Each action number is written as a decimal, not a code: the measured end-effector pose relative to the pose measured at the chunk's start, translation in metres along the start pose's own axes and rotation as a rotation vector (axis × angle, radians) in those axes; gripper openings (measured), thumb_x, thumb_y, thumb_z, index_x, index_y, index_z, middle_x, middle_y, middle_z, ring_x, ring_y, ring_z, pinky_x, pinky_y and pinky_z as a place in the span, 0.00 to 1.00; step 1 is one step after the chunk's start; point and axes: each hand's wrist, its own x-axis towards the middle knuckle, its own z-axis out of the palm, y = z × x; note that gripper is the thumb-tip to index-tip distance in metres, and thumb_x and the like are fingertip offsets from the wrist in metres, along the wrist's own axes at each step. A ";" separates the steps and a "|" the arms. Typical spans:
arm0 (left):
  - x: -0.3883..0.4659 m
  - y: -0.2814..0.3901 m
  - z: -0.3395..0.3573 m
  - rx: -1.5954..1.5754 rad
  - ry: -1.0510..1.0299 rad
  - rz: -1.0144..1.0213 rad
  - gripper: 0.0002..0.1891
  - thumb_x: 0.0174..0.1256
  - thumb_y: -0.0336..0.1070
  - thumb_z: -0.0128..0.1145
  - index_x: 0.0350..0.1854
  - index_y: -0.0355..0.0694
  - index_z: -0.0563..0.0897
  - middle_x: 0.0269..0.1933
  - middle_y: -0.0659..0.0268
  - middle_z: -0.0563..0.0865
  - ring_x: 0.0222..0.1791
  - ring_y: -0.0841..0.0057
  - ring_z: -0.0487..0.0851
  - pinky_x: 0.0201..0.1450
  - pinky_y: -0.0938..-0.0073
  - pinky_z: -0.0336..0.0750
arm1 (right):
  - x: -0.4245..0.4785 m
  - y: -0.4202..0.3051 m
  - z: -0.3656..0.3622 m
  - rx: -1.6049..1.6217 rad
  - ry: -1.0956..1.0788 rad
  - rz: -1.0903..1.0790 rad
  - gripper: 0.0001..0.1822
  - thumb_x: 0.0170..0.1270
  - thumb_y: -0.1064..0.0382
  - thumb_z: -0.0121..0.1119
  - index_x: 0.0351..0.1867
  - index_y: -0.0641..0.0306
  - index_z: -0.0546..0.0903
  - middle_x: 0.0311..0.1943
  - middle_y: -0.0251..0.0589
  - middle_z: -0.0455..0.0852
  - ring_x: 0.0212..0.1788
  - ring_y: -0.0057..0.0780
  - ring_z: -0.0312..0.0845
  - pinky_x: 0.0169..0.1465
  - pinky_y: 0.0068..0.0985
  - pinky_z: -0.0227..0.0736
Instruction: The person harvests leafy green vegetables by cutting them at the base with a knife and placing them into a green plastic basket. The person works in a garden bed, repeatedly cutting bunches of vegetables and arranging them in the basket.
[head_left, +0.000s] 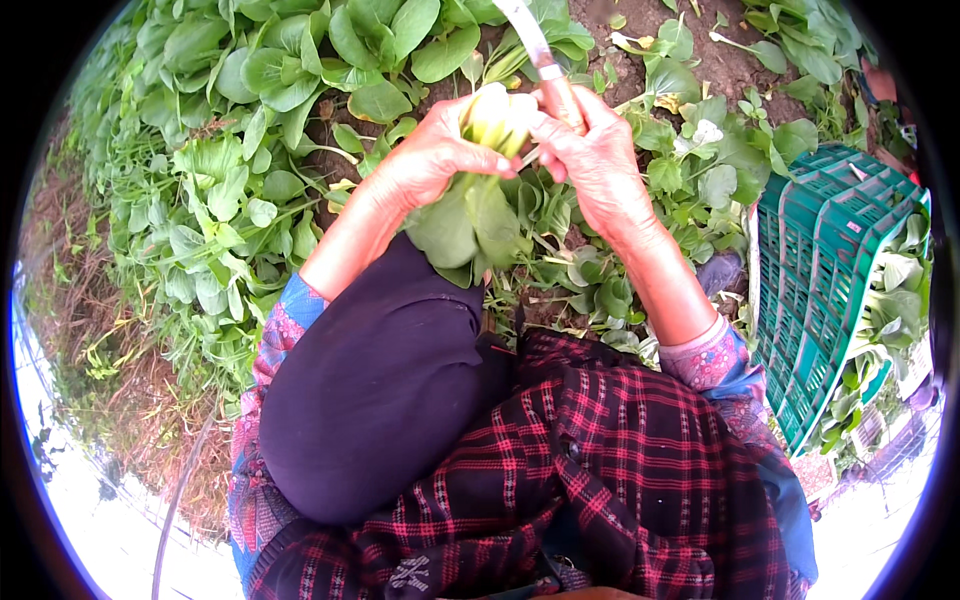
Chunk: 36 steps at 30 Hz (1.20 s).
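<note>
A head of leafy greens (480, 217), pale at its stalk end, is gripped by my left hand (435, 154). Its stalks point up in the picture and its leaves hang down beside my knee. My right hand (592, 154) is closed around the wooden handle of a knife (559, 97), whose curved blade points up and away past the top edge. The thumb and fingers of that hand also meet the greens at the stalk end; a thin pale stalk shows between the two hands.
Leafy green plants (285, 67) grow densely at the left and top. Cut leaves lie on brown soil (720, 67) ahead. A green plastic crate (810, 277) stands at the right, with greens (896, 300) at its far side. Dry grass (150, 420) covers the lower left.
</note>
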 end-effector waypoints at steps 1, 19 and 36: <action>0.005 0.001 -0.007 0.149 0.053 0.031 0.33 0.43 0.24 0.65 0.59 0.33 0.73 0.51 0.64 0.81 0.51 0.75 0.79 0.59 0.76 0.70 | 0.002 0.006 -0.004 -0.079 0.050 -0.026 0.11 0.55 0.65 0.65 0.37 0.66 0.78 0.27 0.30 0.79 0.28 0.14 0.70 0.34 0.18 0.70; -0.035 -0.082 -0.166 1.595 0.891 0.009 0.20 0.46 0.27 0.57 0.47 0.40 0.76 0.62 0.57 0.70 0.43 0.53 0.82 0.47 0.55 0.76 | 0.018 0.082 0.024 -0.813 -0.314 -0.052 0.20 0.63 0.47 0.56 0.34 0.66 0.75 0.21 0.47 0.79 0.27 0.40 0.78 0.36 0.35 0.72; -0.037 -0.075 -0.167 1.483 0.889 -0.082 0.26 0.45 0.28 0.60 0.53 0.39 0.76 0.64 0.61 0.70 0.56 0.59 0.76 0.56 0.62 0.72 | 0.152 0.149 0.075 -0.795 -0.191 -0.072 0.22 0.65 0.45 0.47 0.54 0.55 0.75 0.53 0.51 0.79 0.55 0.52 0.72 0.58 0.41 0.67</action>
